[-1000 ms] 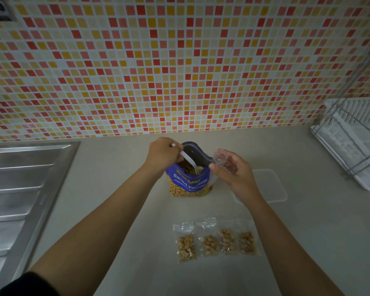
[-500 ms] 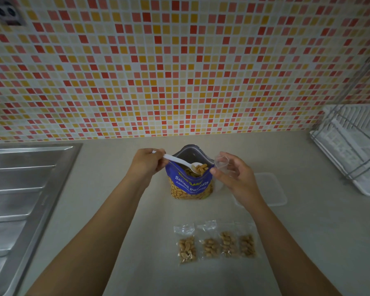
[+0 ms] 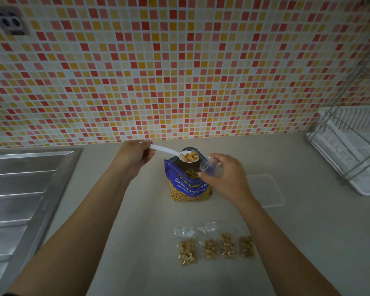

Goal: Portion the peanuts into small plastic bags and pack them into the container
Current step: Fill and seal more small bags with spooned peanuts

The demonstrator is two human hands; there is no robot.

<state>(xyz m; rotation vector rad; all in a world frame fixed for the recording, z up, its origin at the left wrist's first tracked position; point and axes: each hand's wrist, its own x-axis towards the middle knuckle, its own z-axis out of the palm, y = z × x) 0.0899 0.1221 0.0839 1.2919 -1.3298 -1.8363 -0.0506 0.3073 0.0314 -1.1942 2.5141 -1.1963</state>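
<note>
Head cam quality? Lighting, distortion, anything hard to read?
Head view: dim flat light, darker corners; wide-angle lens curves the red-and-yellow mosaic tile wall; small clear plastic bag in the right hand barely reads; white plastic spoon is sharp.

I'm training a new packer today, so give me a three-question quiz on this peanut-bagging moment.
1. True or false: the spoon is empty.
2. How many filled small bags lie on the counter?
3. The right hand holds: A) a lid, B) an empty small bag, C) scissors.
Key: 1 false, it carries peanuts; 2 four; 3 B.
</note>
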